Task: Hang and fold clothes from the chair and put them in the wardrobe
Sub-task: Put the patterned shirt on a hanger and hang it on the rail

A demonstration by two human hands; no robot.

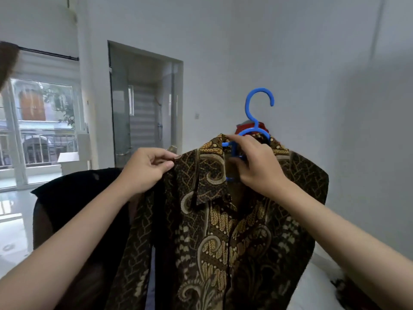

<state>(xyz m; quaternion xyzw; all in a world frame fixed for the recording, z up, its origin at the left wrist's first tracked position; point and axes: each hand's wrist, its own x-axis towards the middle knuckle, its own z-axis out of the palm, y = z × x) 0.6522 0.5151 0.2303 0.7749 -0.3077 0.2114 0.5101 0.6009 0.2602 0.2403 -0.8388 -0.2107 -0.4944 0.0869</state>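
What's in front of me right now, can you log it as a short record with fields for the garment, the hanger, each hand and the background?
garment: brown patterned batik shirt, collared, held up on a hanger
hanger: blue plastic hanger, hook free above the collar, not on any rail
left hand: left hand pinches the shirt's shoulder edge
right hand: right hand grips the hanger's neck at the collar
behind shirt: dark garment draped to the left
background: white wall, glass door, window

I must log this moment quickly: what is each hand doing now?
Left hand: closed, pinching the shoulder of the shirt.
Right hand: closed, holding the hanger at the collar.
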